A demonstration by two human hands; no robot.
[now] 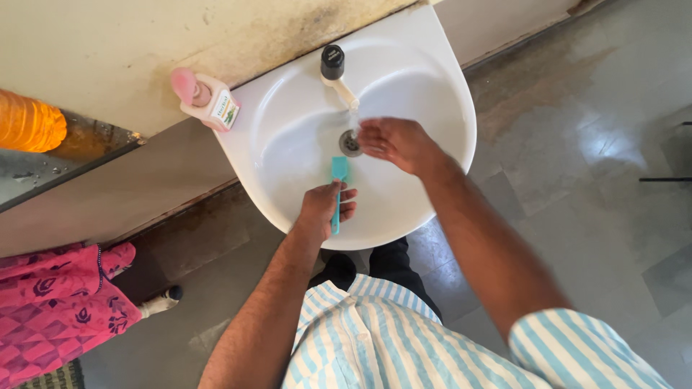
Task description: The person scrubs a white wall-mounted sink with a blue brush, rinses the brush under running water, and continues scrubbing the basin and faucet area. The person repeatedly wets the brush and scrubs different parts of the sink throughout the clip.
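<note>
Over sink [447, 108]: right hand [393, 142] under tap [337, 70], above drain [350, 142]; left hand [322, 209] nearer, gripping brush [338, 189]. Left of tap, on rim: soap bottle [207, 99].

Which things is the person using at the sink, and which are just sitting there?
In use: teal brush in left hand; right hand under tap; white sink.

Just there: pink-capped soap bottle, orange bottle, pink patterned cloth.

A teal brush [337, 189], white sink [440, 86], black-capped tap [333, 63], pink soap bottle [205, 97], blue-and-white striped shirt [375, 338].
</note>
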